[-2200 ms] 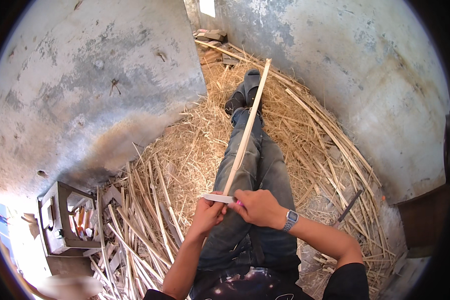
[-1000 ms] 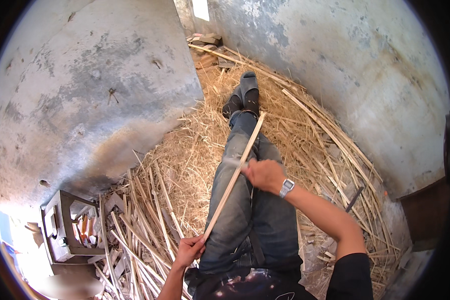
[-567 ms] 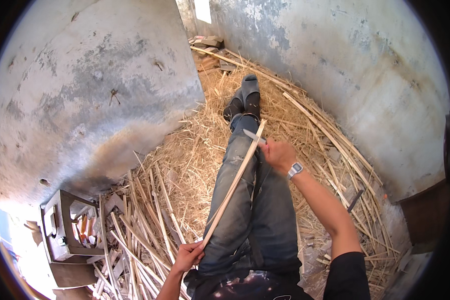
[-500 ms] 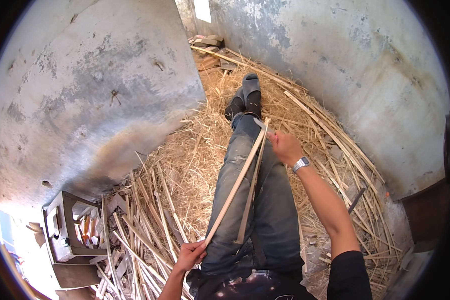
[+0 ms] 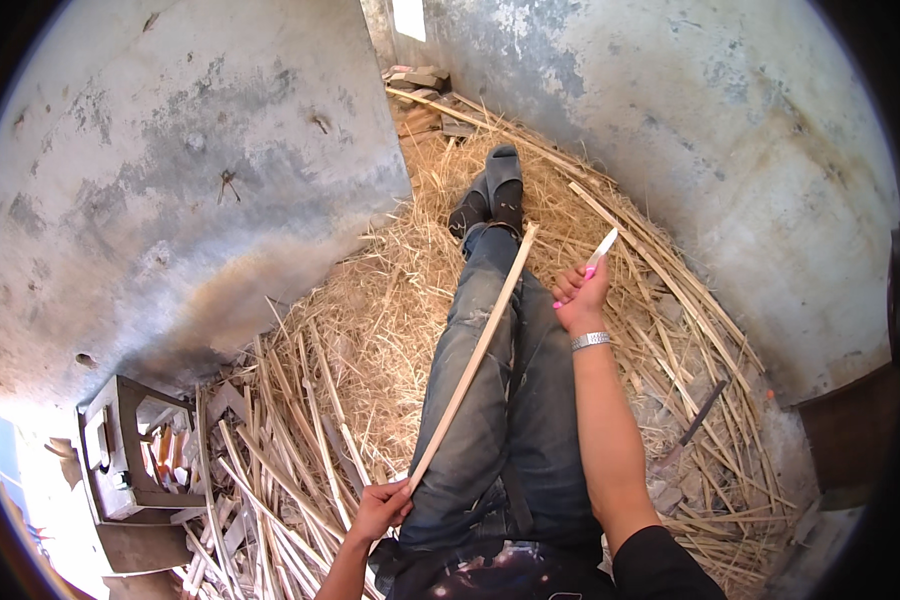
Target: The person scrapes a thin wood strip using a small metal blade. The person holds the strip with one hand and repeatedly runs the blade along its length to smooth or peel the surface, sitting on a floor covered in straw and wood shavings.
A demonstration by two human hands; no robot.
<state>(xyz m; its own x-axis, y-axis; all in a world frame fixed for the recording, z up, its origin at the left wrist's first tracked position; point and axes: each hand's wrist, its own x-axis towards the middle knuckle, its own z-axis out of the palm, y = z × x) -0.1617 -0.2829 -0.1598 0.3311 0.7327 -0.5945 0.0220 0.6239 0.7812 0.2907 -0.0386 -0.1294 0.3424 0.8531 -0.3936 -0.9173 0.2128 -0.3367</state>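
Observation:
My left hand [image 5: 381, 509] is closed on the near end of a long, pale bamboo strip [image 5: 476, 358], close to my left hip. The strip slants up over my outstretched legs [image 5: 470, 390], its far end lying near my ankles. My right hand [image 5: 582, 292] is wrapped round the pink handle of a small knife [image 5: 600, 255]. Its light blade points up and to the right, apart from the strip, above the right side of my legs.
Curled shavings [image 5: 390, 330] cover the floor around my legs. Long strips [image 5: 660, 270] lie along the right wall, and more strips [image 5: 290, 470] pile up at the left. A dark long blade-like tool [image 5: 705, 412] lies at the right. A worn frame-like box [image 5: 135, 450] stands lower left.
My right hand has moved right and slightly down, taking the knife away from the strip's far end. A second, thinner strip beside the held one no longer shows over my legs.

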